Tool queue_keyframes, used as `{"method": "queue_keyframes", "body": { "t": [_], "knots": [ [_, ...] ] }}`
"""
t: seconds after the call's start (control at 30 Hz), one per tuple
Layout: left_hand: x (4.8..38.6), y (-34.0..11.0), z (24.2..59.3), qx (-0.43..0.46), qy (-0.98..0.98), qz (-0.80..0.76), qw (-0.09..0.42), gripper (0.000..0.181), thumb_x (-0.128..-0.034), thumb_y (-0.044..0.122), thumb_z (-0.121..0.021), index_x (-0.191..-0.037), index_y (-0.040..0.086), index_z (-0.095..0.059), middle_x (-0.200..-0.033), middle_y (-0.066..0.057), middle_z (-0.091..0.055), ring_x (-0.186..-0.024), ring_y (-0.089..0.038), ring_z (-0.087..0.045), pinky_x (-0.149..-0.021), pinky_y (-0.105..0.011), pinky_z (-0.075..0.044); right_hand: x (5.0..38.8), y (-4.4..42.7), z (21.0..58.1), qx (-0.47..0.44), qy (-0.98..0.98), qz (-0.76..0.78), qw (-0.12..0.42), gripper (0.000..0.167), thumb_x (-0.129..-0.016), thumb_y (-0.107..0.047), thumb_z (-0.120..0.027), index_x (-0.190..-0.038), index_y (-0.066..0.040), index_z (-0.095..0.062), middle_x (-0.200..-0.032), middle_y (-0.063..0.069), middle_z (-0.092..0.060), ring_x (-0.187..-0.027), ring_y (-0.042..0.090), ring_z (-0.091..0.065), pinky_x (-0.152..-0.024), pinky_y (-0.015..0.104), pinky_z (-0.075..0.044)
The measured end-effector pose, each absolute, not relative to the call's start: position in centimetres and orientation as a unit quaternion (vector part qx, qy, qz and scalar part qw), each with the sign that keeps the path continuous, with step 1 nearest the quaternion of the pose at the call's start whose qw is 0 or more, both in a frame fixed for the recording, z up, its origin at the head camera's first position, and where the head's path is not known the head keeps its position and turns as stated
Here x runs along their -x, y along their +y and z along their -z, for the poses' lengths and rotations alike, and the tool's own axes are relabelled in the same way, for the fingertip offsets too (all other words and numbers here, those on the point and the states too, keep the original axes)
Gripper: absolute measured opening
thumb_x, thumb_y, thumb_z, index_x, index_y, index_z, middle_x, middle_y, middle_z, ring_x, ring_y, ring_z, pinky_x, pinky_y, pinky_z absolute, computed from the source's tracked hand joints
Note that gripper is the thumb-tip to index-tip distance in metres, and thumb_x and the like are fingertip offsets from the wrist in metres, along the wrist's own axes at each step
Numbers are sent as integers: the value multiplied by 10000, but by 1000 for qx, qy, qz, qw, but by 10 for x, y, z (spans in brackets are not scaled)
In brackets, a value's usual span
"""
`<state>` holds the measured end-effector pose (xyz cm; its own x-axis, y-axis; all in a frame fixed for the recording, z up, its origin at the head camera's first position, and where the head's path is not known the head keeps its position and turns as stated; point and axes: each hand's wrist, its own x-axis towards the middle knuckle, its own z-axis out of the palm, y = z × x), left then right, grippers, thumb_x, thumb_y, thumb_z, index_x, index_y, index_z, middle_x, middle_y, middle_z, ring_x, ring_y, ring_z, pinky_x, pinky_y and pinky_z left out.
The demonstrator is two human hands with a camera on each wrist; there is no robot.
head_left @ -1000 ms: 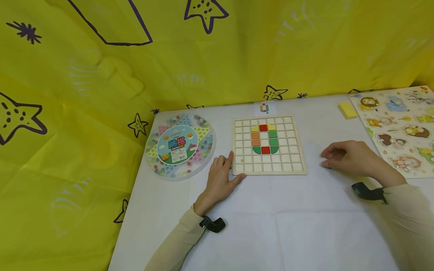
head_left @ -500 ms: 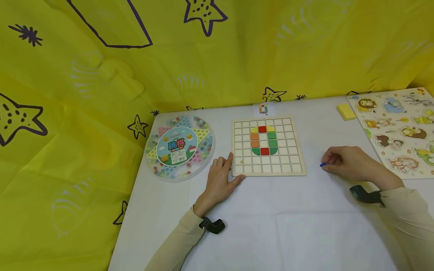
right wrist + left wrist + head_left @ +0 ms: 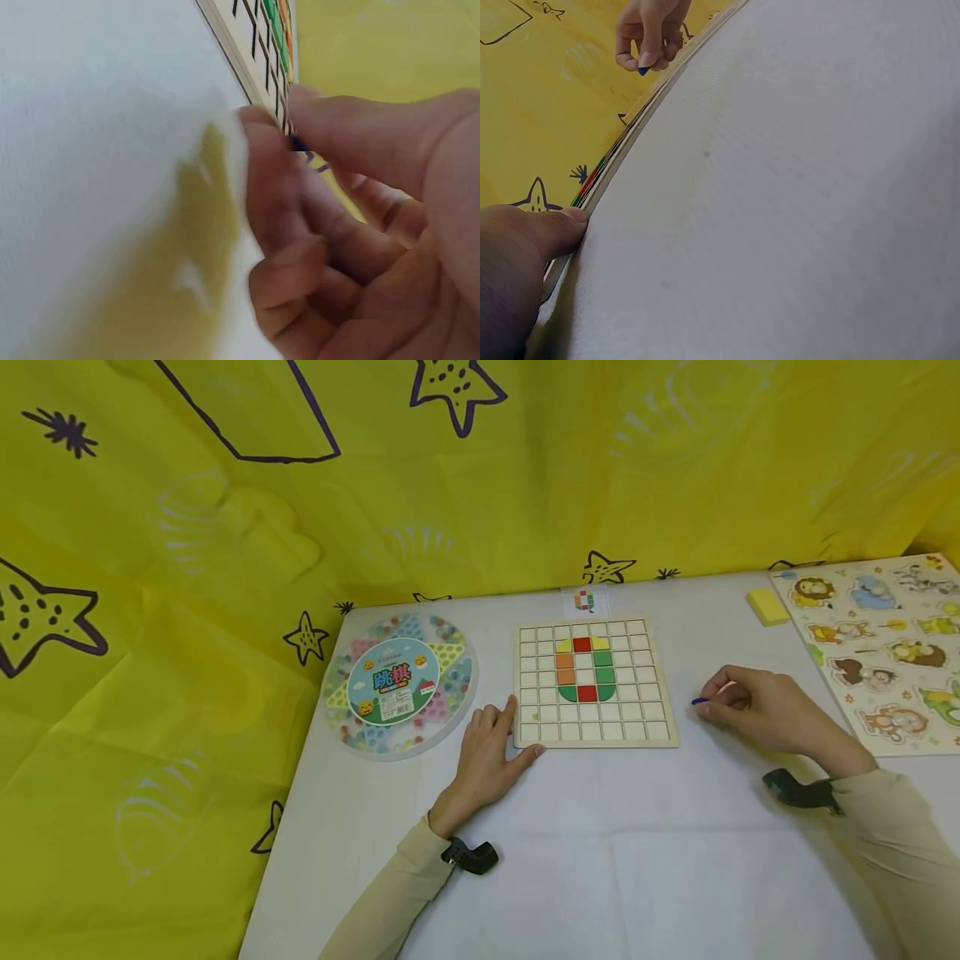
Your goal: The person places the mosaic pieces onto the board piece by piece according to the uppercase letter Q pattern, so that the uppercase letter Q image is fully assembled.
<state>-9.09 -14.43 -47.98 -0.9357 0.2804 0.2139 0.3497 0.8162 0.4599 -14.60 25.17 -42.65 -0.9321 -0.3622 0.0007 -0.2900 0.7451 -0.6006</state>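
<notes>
In the head view, a square wooden grid board [image 3: 612, 730] lies on the white table. Red, orange, yellow and green pieces [image 3: 604, 674] form a ring in its upper middle cells. At the board's lower left corner rests my left hand [image 3: 486, 762], forefinger along the left edge and thumb at the front edge. My right hand [image 3: 761, 710] is to the right of the board, above the table, pinching a small dark blue piece [image 3: 699, 701] between thumb and forefinger. The left wrist view shows that blue piece [image 3: 643, 71] sticking out below the fingertips; its full shape is hidden.
Behind the board lies a small card [image 3: 584, 602] with a coloured pattern. A round Chinese checkers box [image 3: 393, 685] is on the left. To the right are a yellow block [image 3: 768, 607] and an animal puzzle board [image 3: 885, 643]. A yellow curtain [image 3: 480, 510] hangs behind.
My right hand has moved left, toward the board, and the blue piece has come into view in its fingertips. The left hand and the board have stayed in place.
</notes>
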Motion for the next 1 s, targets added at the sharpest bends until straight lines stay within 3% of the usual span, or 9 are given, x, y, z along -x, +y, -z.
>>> {"method": "queue_keyframes", "body": {
  "t": [0.27,0.5,1.0],
  "knots": [
    [92,-144,481,162,-952,252,60,871,-954,436,-782,-1593,-38,-428,-968,-67,-504,-848,-183,-335,-778,-289,-283,148,242,433,152,919,363,33,110,-999,-201,-762,-1038,-100,-783,-902,51,-761,-733,40,-616,-665,163,-469],
    [91,-144,480,158,-953,254,52,869,-958,433,-779,-1601,-28,-420,-980,-70,-503,-856,-185,-333,-782,-287,-281,149,226,437,142,906,396,43,210,-958,-205,-811,-1108,-59,-794,-953,90,-793,-761,-7,-659,-672,140,-498],
    [92,-144,481,162,-950,258,63,859,-954,416,-785,-1588,-46,-433,-957,-72,-493,-841,-175,-312,-773,-283,-263,154,185,439,152,895,416,58,190,-919,-257,-857,-1003,-89,-833,-865,30,-796,-718,78,-678,-656,191,-489]
  ]
}}
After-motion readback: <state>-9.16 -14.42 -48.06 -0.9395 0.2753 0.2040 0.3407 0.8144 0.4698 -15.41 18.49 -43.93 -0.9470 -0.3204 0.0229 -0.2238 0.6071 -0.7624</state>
